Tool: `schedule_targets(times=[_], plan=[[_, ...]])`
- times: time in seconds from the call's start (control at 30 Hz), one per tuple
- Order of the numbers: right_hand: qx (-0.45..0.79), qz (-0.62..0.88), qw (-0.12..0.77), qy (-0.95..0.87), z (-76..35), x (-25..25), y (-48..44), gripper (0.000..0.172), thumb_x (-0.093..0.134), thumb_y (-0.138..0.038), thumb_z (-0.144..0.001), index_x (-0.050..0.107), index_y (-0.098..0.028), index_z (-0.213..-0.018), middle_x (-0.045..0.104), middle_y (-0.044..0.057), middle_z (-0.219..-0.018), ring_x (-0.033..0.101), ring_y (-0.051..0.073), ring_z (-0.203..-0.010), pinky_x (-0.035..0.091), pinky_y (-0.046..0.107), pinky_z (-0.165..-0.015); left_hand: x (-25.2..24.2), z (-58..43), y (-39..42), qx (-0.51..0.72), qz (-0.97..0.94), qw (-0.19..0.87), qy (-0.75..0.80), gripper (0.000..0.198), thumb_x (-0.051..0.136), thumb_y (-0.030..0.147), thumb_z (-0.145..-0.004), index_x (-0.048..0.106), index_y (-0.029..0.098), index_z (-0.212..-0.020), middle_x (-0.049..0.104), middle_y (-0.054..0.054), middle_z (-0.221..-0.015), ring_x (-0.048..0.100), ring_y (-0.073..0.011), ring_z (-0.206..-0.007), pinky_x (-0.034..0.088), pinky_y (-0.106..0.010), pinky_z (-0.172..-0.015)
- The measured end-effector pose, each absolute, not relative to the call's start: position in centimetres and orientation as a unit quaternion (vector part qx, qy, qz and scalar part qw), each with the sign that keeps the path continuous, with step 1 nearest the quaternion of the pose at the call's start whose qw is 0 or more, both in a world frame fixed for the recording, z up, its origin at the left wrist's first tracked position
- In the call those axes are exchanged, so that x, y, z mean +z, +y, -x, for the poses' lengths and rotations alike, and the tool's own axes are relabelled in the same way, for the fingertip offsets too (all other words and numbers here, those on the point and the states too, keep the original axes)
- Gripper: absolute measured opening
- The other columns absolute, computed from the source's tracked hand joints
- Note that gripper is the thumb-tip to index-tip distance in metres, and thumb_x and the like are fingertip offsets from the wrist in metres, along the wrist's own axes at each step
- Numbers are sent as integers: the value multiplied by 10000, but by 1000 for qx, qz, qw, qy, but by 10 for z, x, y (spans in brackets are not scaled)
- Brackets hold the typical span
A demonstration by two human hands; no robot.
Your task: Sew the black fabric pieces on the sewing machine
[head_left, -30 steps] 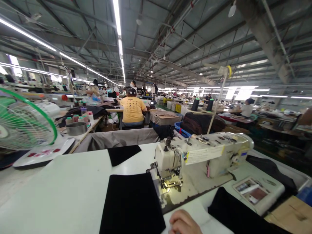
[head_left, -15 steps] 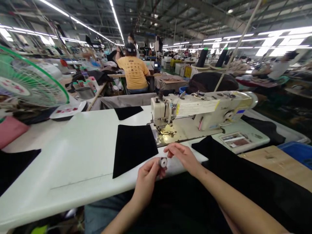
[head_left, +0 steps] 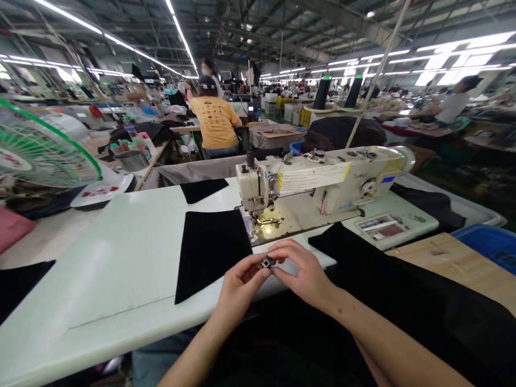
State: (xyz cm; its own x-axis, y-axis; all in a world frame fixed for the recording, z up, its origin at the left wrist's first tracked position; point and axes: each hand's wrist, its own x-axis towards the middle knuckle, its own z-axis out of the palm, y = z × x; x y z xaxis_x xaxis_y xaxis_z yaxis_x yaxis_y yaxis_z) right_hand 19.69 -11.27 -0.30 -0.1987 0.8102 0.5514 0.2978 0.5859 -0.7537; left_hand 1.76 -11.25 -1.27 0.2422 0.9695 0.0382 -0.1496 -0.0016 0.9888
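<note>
Just in front of the table's front edge, a small metal bobbin case [head_left: 266,262] sits between my fingertips. My left hand [head_left: 241,280] pinches it from the left, thumb below and fingers above. From the other side my right hand [head_left: 301,270] closes its thumb and fingertips on it too. Part of the case is hidden by the fingers. Beyond my hands stands a white sewing machine [head_left: 302,180], its lamp lighting the needle plate. A black fabric piece [head_left: 213,250] lies flat on the table left of the needle.
A smaller black piece [head_left: 203,189] lies farther back on the white table [head_left: 133,252]. Long black fabric [head_left: 387,290] drapes at my right, near a cardboard surface [head_left: 451,263] and a blue bin [head_left: 489,244]. A green fan [head_left: 44,145] stands left. A person in yellow [head_left: 215,121] sits ahead.
My right hand has closed in from above and now grips the bobbin case together with my left. The case has turned, its round face no longer toward me. The view has shifted slightly.
</note>
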Motion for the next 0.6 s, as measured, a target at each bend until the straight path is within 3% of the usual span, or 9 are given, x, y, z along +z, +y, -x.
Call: schedule_targets(times=[0.1, 0.23, 0.43, 0.6], plan=[[299, 386, 507, -711, -201, -3, -109, 38, 691, -220, -897, 725, -235, -904, 726, 49, -971, 684, 190, -928, 554, 331, -837, -13, -16, -113, 488, -567, 513, 422, 273, 737, 371, -810, 713, 184, -1008, 767, -58, -863, 734, -209, -806, 603, -330, -799], [333, 408, 494, -692, -204, -1, -107, 113, 667, -295, -912, 703, -230, -828, 713, 44, -903, 673, 190, -878, 549, 330, -802, -15, -15, -115, 484, -601, 457, 441, 244, 697, 354, -837, 692, 189, -1017, 766, -74, -936, 742, -214, -869, 604, -343, -852], [482, 430, 509, -569, -211, 6, -105, 237, 674, -432, -892, 690, -197, -863, 693, 17, -764, 639, 155, -702, 535, 298, -683, -18, -13, -111, 493, -577, 485, 433, 246, 692, 346, -841, 688, 164, -1007, 760, -112, -1032, 736, -219, -927, 602, -360, -889], [444, 490, 558, -501, -219, 4, -98, 257, 652, -437, -895, 708, -187, -885, 676, 12, -706, 601, 145, -642, 516, 296, -653, -23, -11, -109, 492, -569, 497, 433, 234, 700, 326, -836, 682, 164, -1004, 764, -98, -991, 740, -202, -883, 608, -332, -855]])
